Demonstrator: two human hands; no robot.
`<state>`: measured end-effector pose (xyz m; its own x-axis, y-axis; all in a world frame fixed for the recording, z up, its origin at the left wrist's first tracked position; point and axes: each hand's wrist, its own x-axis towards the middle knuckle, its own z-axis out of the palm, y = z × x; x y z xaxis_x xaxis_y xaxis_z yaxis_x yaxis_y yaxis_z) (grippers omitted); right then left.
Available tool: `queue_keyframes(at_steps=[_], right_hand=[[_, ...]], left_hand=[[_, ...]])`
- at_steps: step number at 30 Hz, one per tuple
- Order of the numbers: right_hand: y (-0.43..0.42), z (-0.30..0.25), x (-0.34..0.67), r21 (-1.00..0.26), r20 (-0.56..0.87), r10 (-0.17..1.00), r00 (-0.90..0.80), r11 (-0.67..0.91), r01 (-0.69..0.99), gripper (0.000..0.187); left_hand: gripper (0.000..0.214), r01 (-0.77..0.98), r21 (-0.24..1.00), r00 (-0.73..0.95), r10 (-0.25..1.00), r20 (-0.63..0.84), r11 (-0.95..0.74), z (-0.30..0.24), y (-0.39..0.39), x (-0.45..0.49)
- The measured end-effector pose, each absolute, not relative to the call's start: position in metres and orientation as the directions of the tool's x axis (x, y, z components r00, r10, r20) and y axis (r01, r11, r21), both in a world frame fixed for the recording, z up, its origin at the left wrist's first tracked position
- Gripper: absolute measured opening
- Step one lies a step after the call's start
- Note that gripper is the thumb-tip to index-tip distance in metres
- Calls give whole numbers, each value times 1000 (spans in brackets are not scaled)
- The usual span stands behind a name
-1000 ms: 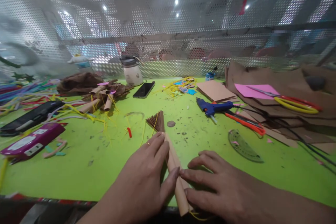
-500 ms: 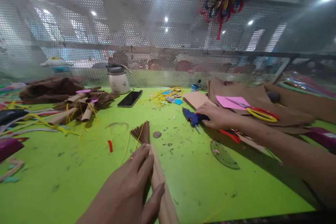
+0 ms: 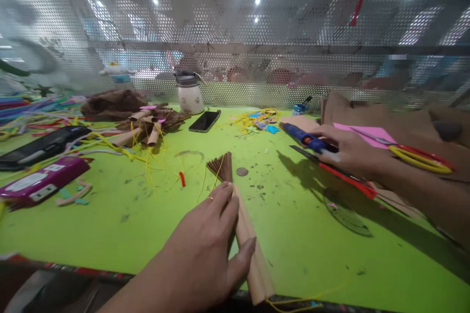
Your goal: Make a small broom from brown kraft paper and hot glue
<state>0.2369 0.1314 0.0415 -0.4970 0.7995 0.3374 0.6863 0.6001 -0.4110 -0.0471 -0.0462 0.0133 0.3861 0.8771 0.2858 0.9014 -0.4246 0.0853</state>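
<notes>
My left hand (image 3: 216,239) grips a tan rolled-paper tube (image 3: 253,254) at the table's near edge, fingers on one side and thumb over the other. From the tube's far end spreads a fan of pleated brown paper (image 3: 222,166), with a thin yellow strand across it. My right hand (image 3: 345,149) is closed around a blue hot glue gun (image 3: 299,135), held above the table with its nozzle pointing left. Beneath it lies a red-handled tool (image 3: 352,183) with a dark blade. A coin-like grey disc (image 3: 242,171) rests right of the fan.
Scissors (image 3: 418,155) lie on pink paper (image 3: 367,134) over brown sheets at right. A clear protractor (image 3: 347,217) is nearer me. Further back are a phone (image 3: 204,121), a white jar (image 3: 190,98) and small paper rolls (image 3: 154,134). A purple stapler-like object (image 3: 47,181) sits left.
My right hand has taken hold of the glue gun and lifted it from the table. The view has turned left and down. My left hand still grips the tube.
</notes>
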Motion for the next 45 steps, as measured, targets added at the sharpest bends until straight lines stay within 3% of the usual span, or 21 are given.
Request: queue_keyframes(at_steps=[2, 4, 6, 10, 26, 45], right_hand=[[109, 52, 234, -619, 224, 850, -477, 502, 604, 34], [88, 59, 225, -737, 56, 845, -532, 394, 549, 37], [73, 61, 213, -781, -44, 791, -610, 354, 514, 42], [60, 52, 189, -830, -110, 747, -655, 294, 474, 51], [68, 31, 168, -826, -201, 779, -594, 192, 531, 55], [64, 27, 173, -782, -146, 796, -588, 270, 561, 50]], left_hand=[[56, 900, 86, 387, 876, 289, -426, 12, -46, -47], [54, 899, 91, 387, 875, 290, -428, 12, -46, -48], [52, 897, 97, 389, 876, 286, -431, 12, -47, -48], [53, 895, 88, 399, 872, 283, -438, 13, -47, -47], [57, 884, 24, 438, 846, 302, -467, 14, -45, -45], [54, 895, 31, 419, 864, 280, -444, 13, -45, -45]])
